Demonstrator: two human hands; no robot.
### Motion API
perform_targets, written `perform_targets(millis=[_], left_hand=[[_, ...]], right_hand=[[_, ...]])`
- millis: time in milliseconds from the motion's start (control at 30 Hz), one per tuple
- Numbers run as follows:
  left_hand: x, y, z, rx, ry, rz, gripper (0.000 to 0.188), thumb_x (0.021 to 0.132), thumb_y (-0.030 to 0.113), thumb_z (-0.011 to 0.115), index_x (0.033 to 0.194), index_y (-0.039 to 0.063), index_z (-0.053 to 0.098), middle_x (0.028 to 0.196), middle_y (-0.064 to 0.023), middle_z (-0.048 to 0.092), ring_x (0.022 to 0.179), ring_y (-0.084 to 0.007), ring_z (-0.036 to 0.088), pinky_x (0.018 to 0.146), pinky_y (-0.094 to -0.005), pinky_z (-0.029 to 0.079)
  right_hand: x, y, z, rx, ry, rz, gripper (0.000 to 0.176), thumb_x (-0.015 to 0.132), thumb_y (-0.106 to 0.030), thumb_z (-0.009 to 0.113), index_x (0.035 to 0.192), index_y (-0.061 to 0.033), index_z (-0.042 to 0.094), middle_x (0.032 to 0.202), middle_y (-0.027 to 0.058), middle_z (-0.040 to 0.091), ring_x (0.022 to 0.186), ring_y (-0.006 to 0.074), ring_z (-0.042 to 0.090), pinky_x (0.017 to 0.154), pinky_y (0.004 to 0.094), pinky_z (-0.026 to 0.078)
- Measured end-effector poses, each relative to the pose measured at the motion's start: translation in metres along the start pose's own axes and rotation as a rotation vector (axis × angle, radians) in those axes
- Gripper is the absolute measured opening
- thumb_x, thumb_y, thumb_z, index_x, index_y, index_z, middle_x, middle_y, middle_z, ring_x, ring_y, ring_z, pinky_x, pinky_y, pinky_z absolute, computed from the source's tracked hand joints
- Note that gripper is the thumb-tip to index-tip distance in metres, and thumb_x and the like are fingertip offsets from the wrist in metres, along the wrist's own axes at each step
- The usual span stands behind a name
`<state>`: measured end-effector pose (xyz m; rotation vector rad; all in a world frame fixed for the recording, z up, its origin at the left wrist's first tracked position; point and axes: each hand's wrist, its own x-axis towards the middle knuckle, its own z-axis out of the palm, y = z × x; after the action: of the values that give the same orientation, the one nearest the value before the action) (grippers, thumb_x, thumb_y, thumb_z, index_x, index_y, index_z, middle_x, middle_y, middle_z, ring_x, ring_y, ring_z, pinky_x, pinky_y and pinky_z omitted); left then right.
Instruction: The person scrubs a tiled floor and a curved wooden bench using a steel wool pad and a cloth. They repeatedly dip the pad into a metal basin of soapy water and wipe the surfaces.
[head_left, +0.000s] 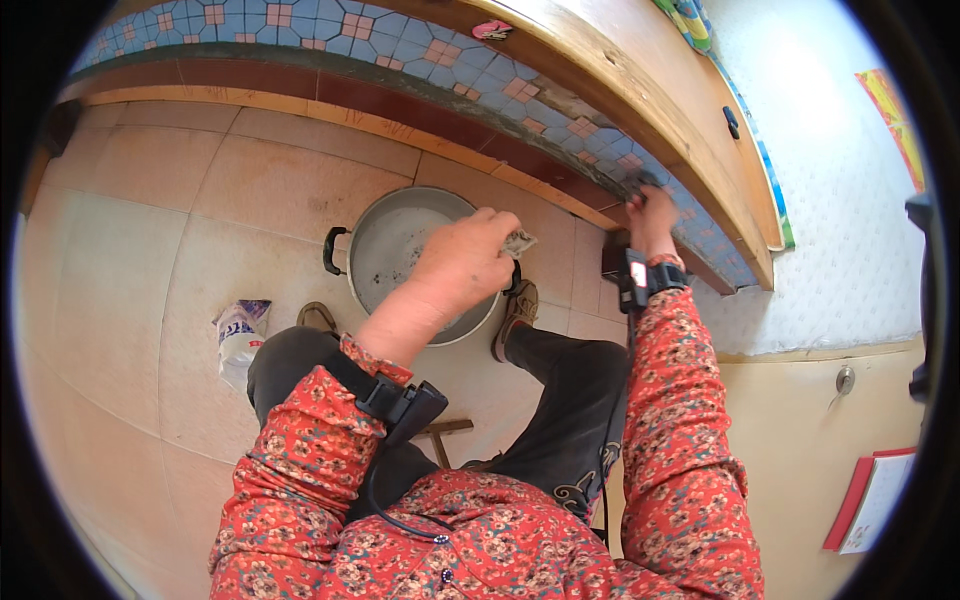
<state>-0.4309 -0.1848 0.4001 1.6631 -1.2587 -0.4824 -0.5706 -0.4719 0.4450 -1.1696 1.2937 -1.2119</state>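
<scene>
My left hand (474, 251) is above a wide metal pan (379, 255) and grips a crumpled greyish rag (519, 243). The pan stands on the floor between my feet, with dark specks on its inner bottom. Its left side handle (332, 250) is black. Farther right, my right hand (654, 216) presses a dark scrubbing pad (639, 181) to the lower part of a tiled wall (480, 75), by the grey strip above the brown tiles. The pad is blurred and its material is hard to make out.
A wooden ledge (660, 97) tops the tiled wall. On the floor to the left lies a plastic bag (240, 341) bearing writing. Under me shows a wooden stool part (444, 431). A pale cabinet door (787, 420) with a lock is at right, near a red-edged booklet (874, 502).
</scene>
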Motion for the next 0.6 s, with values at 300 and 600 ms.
perform_targets(millis=[300,600], left_hand=[[0.017,-0.008,-0.011,-0.875,0.044,-0.362,0.037,0.077,0.014,0.053,0.112,0.004,0.056,0.095,-0.0073,0.063,0.082,-0.0166,0.061,0.070,-0.0270,0.047],[0.028,-0.010,-0.054,-1.503,0.280,-0.180,0.029,0.086,0.018,0.051,0.112,0.003,0.054,0.098,-0.0062,0.062,0.087,-0.0170,0.061,0.073,-0.0349,0.051]], right_hand=[[-0.025,0.020,0.053,-0.184,-0.244,-0.079,0.033,0.073,0.002,0.058,0.106,0.0058,0.056,0.069,0.0108,0.056,0.046,0.0155,0.051,0.036,0.0252,0.043],[-0.010,0.009,0.019,0.060,0.086,0.040,0.024,0.074,0.002,0.056,0.097,0.0049,0.057,0.075,0.0116,0.058,0.051,0.0166,0.052,0.037,0.0282,0.044]])
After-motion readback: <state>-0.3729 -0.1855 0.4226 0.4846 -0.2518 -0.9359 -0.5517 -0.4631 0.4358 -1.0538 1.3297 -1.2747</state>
